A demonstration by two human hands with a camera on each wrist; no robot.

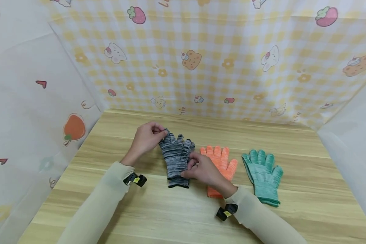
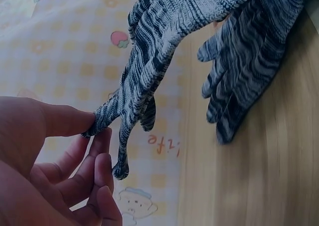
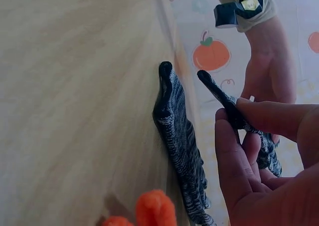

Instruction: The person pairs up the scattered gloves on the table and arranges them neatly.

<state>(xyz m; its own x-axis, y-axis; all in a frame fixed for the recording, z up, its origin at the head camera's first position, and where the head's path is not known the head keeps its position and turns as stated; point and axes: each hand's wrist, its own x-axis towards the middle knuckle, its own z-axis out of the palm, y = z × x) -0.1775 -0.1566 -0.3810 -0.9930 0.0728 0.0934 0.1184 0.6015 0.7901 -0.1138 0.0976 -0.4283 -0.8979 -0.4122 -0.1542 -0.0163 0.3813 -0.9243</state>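
Note:
A black-and-grey knit glove is stretched between both hands, raised over a matching glove that lies on the wooden table. My left hand pinches one fingertip of the raised glove between thumb and fingers. At the cuff end, my right hand grips the dark edge between thumb and fingers, as the right wrist view shows. In the head view the raised glove covers most of the lower one, whose cuff shows below.
To the right lie an orange glove, partly under my right forearm, and a green pair of gloves stacked together. A yellow checked cloth hangs behind the table; white printed sheets stand at both sides.

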